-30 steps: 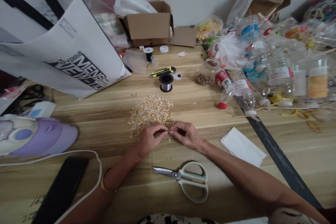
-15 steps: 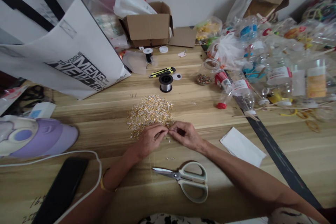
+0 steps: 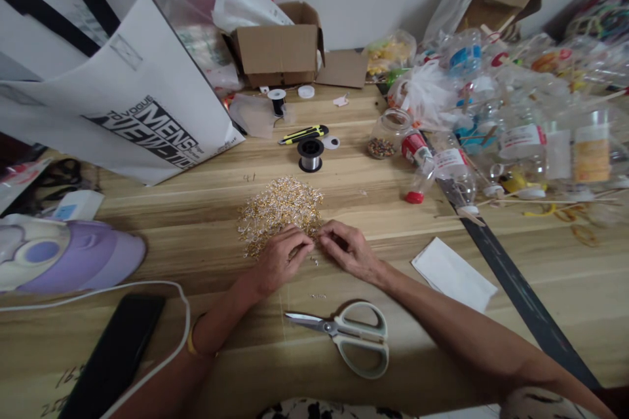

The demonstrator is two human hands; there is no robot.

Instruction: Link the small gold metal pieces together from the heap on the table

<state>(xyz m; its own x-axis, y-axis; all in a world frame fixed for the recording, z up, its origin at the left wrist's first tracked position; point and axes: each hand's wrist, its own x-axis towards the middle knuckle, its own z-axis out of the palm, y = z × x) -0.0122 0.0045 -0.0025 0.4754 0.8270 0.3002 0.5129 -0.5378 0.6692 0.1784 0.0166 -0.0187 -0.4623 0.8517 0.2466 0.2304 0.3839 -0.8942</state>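
Note:
A heap of tiny gold and silver metal pieces (image 3: 280, 206) lies on the wooden table. At its lower right edge my left hand (image 3: 284, 254) is closed in a pinch; what sits between the fingertips is too small to name. Just to the right, my right hand (image 3: 348, 250) also pinches thumb against forefinger, with its content hidden. A narrow gap separates the two sets of fingertips. Below them lie a few loose silvery bits (image 3: 314, 261) and a short row of small pieces (image 3: 318, 296). White-handled scissors (image 3: 339, 329) rest nearer to me, blades pointing left.
Beyond the heap are a wire spool (image 3: 310, 156), a utility knife (image 3: 303, 135) and a jar of beads (image 3: 386, 144). Plastic bottles (image 3: 515, 137) crowd the right. A folded white paper (image 3: 455, 273) lies right of my forearm; a black phone (image 3: 115, 353) and white cable (image 3: 181, 301) are left.
My fingertips, which met before, are now slightly apart. The right hand's fingers have shifted a little up and right; the left hand has barely moved.

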